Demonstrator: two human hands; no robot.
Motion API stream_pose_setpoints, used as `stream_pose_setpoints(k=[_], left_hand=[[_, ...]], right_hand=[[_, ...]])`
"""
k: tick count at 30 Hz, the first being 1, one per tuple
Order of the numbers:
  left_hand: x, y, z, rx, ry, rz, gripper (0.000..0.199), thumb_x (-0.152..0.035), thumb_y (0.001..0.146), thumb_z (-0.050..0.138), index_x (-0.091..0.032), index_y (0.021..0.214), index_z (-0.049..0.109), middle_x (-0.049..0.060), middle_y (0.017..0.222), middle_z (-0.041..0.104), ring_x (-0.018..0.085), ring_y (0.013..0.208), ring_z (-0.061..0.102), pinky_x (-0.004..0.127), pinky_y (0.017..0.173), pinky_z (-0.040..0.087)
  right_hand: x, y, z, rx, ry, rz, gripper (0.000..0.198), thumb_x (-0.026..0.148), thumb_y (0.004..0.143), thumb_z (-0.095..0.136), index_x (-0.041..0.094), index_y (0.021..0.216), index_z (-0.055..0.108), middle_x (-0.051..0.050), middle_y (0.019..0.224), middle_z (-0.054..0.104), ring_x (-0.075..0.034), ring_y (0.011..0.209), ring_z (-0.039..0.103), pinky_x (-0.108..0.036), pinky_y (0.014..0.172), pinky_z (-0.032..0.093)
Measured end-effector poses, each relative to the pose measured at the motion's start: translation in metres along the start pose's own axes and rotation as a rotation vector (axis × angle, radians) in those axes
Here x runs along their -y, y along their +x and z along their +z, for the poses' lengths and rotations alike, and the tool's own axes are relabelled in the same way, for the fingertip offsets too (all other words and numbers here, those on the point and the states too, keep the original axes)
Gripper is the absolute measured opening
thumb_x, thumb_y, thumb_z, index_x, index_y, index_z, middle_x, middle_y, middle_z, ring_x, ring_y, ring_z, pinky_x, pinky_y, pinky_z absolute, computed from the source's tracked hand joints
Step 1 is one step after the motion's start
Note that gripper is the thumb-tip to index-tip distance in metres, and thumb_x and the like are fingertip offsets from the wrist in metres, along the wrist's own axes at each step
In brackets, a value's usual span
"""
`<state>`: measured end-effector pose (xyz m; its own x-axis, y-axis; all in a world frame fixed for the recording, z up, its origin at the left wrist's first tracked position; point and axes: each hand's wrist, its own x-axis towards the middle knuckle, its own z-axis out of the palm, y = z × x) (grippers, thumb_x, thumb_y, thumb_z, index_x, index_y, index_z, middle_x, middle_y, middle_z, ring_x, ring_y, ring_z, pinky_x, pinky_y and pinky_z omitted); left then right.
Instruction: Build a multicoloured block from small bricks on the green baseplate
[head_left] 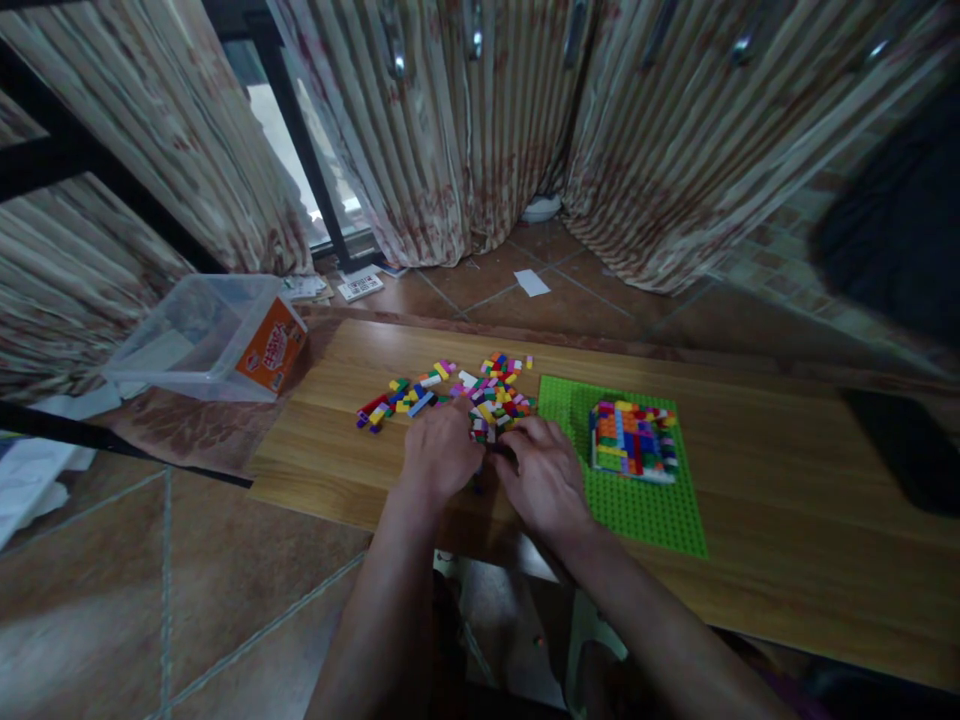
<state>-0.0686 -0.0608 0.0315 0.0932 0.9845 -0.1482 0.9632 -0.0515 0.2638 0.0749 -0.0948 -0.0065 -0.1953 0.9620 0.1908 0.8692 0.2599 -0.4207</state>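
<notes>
Toward the far edge of the tabletop [322, 440], past the curled left hand [445, 452] and right hand [546, 475] (can't tell what they grip), loose toy bricks [469, 380] sprawl sideways, right's nearer the green baseplate [634, 515]

The left hand [444, 450] and right hand [544, 470] partly hide the toy-brick pile [469, 380]; anything between their fingertips seems too small to tell. The top edge cuts off the curtains [495, 130].

A home: patterned curtains [487, 140], tiled floor [240, 570]
</notes>
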Motion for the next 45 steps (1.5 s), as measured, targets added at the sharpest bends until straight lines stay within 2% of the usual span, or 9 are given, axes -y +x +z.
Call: stream_pose_setpoints(k=[5,12,19,24,31,34,39,42,45], left_hand=[[-0.008,-0.001,-0.001,-0.012,-0.015,-0.011,0.038,-0.021,0.075,0.061,-0.018,0.112,0.059,0.013,0.106,0.07,0.031,0.103,0.065,0.036,0.08,0.052],[-0.012,0.001,-0.001,0.017,0.049,0.017,0.04,-0.018,0.076,0.056,-0.016,0.116,0.059,0.015,0.096,0.072,0.033,0.097,0.067,0.037,0.077,0.052],[-0.014,0.004,0.0,0.003,0.055,0.039,0.037,-0.015,0.08,0.05,-0.014,0.116,0.059,0.014,0.093,0.073,0.03,0.094,0.069,0.034,0.075,0.05],[-0.014,0.009,0.002,0.023,0.013,0.063,0.042,-0.011,0.08,0.046,-0.014,0.12,0.057,0.012,0.092,0.074,0.027,0.092,0.07,0.033,0.076,0.049],[-0.006,0.015,0.003,-0.014,-0.132,0.075,0.046,-0.013,0.075,0.053,-0.015,0.12,0.058,0.008,0.089,0.075,0.023,0.088,0.069,0.028,0.074,0.048],[-0.003,0.017,0.002,-0.023,-0.326,0.077,0.044,-0.017,0.073,0.056,-0.014,0.117,0.06,0.005,0.082,0.074,0.021,0.079,0.069,0.027,0.07,0.049],[-0.01,0.018,-0.001,-0.066,-0.653,0.036,0.042,-0.022,0.068,0.063,-0.014,0.109,0.064,0.003,0.079,0.071,0.018,0.073,0.067,0.027,0.067,0.051],[-0.018,0.017,-0.001,-0.096,-0.826,0.026,0.04,-0.025,0.065,0.067,-0.014,0.104,0.066,0.003,0.08,0.07,0.018,0.075,0.066,0.028,0.069,0.051],[-0.025,0.016,-0.001,-0.128,-1.012,0.016,0.041,-0.028,0.062,0.072,-0.013,0.1,0.067,0.003,0.082,0.069,0.017,0.077,0.065,0.028,0.071,0.051]], right_hand=[[0.004,0.002,0.0,0.007,-0.033,0.019,0.013,0.024,0.086,0.057,0.021,0.091,0.069,-0.01,0.101,0.062,-0.026,0.098,0.051,-0.04,0.088,0.042],[0.002,0.003,-0.004,0.041,-0.03,0.041,0.016,0.02,0.085,0.055,0.021,0.094,0.068,-0.009,0.105,0.062,-0.027,0.101,0.051,-0.04,0.087,0.041],[-0.001,0.004,-0.008,-0.003,0.012,0.039,0.016,0.02,0.088,0.053,0.02,0.092,0.068,-0.008,0.106,0.062,-0.025,0.103,0.051,-0.039,0.09,0.041],[-0.003,0.004,-0.007,-0.038,0.035,0.014,0.017,0.02,0.089,0.052,0.02,0.093,0.068,-0.008,0.106,0.062,-0.025,0.103,0.051,-0.039,0.091,0.041],[-0.005,0.005,-0.012,-0.087,0.102,0.029,0.016,0.02,0.088,0.054,0.021,0.094,0.069,-0.008,0.106,0.063,-0.024,0.106,0.052,-0.039,0.093,0.041],[-0.003,0.006,-0.019,-0.077,0.258,0.059,0.015,0.018,0.087,0.057,0.021,0.097,0.068,-0.006,0.101,0.065,-0.021,0.1,0.056,-0.036,0.092,0.043],[0.003,0.006,-0.022,-0.011,0.747,0.138,0.023,0.018,0.082,0.062,0.021,0.105,0.064,-0.002,0.092,0.07,-0.015,0.083,0.063,-0.028,0.076,0.049],[0.0,0.009,-0.018,-0.075,0.953,0.177,0.026,0.017,0.079,0.062,0.023,0.104,0.064,0.001,0.087,0.07,-0.013,0.077,0.064,-0.026,0.072,0.05],[-0.005,0.012,-0.014,-0.171,1.057,0.22,0.023,0.017,0.076,0.062,0.023,0.098,0.065,0.003,0.079,0.067,-0.013,0.072,0.063,-0.026,0.07,0.05]])
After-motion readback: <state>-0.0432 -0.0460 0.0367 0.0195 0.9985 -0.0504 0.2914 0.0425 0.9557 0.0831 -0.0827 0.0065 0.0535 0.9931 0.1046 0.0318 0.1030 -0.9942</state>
